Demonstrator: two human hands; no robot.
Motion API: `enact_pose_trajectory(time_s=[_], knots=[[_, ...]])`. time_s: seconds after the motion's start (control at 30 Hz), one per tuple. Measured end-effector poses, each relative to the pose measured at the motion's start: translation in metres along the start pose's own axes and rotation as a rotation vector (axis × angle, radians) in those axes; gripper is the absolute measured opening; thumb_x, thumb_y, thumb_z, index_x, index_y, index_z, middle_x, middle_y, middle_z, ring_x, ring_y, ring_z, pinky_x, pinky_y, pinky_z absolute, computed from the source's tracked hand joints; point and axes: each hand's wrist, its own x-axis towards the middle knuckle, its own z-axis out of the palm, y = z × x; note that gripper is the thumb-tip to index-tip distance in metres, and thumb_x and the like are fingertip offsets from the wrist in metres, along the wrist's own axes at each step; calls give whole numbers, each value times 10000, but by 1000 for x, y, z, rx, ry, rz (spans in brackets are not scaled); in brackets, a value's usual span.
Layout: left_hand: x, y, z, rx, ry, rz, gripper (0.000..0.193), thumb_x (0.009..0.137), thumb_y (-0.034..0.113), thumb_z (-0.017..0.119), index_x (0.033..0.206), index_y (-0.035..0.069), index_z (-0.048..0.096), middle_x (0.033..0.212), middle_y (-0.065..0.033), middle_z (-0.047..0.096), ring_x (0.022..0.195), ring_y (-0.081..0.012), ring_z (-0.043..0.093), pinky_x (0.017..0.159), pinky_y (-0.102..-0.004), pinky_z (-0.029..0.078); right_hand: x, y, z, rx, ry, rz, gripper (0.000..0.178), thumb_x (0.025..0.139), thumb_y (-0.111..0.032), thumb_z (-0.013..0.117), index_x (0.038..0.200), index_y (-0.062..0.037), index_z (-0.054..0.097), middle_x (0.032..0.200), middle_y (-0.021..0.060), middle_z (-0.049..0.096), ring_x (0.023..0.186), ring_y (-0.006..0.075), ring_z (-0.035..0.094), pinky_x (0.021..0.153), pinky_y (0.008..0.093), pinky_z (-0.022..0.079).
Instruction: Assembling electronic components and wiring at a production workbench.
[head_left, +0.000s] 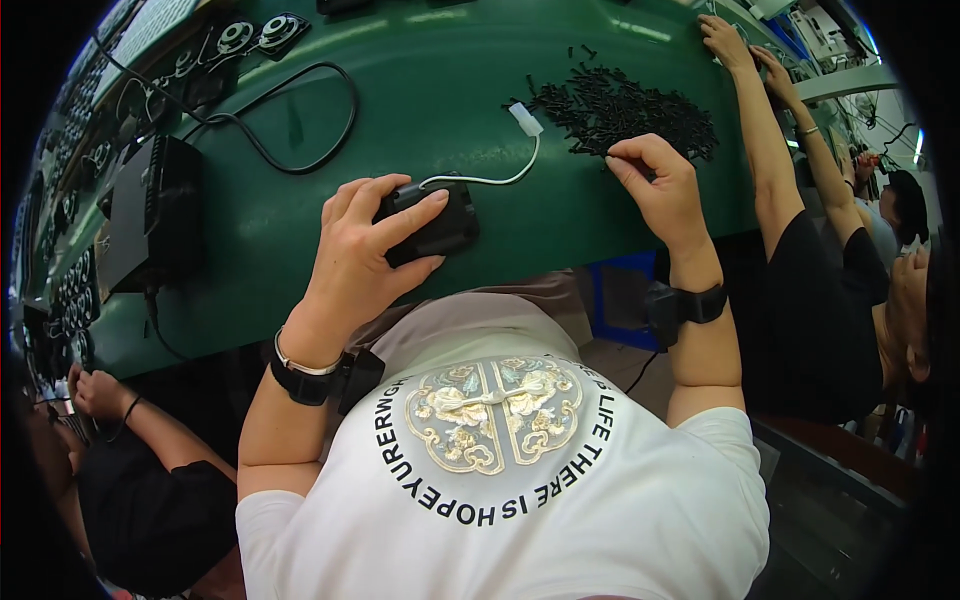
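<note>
My left hand [362, 235] rests over a small black plastic housing [452, 222] on the green tabletop, thumb and fingers gripping it from its left side. From the housing's far edge a thin white cable [500, 181] curves away to a white plug connector [525, 119]. To the right, my right hand [662, 190] has its thumb and forefinger pinched together at the near edge of a loose pile of small black screws [630, 108]. Whatever those fingertips pinch is too small to make out.
A black box [155, 215] with cords stands at the left, and a black cable [352, 110] loops beyond it. Speaker-like round parts [280, 33] lie at the far left. A co-worker's arm [765, 140] reaches onto the table at right; another person's hand [100, 395] is at lower left.
</note>
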Motion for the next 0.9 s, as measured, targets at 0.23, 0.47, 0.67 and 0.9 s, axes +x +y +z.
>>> enact_pose_trajectory(time_s=[0.23,0.47,0.67,0.9], knots=[[6,-3,1,-12,19,22,600,577,144,839,1157,223,703,1148,-132,615,1040,-322,560,914,-427,468,-12,10,19,-84,60,-117,85,853,-4,679,934,1,652,856,44,622,717,108,574,654,224,468],[29,-8,-19,-47,-50,54,600,576,174,831,1162,205,704,1123,-133,623,1020,-310,572,900,-402,486,-17,6,20,54,242,-184,72,853,13,673,915,3,639,849,49,616,706,112,565,640,234,465],[127,-36,-30,-56,88,203,570,645,283,808,1196,196,690,1147,-140,620,1057,-320,568,943,-403,464,-40,-31,38,-26,408,-357,84,831,52,664,884,4,621,836,72,608,687,158,563,615,254,460],[265,-56,-19,-100,290,249,584,655,429,769,1187,200,694,1040,-145,660,1069,-318,577,966,-393,449,-85,-59,34,-320,502,-474,158,780,99,666,889,-3,612,812,108,593,689,237,578,596,297,468]])
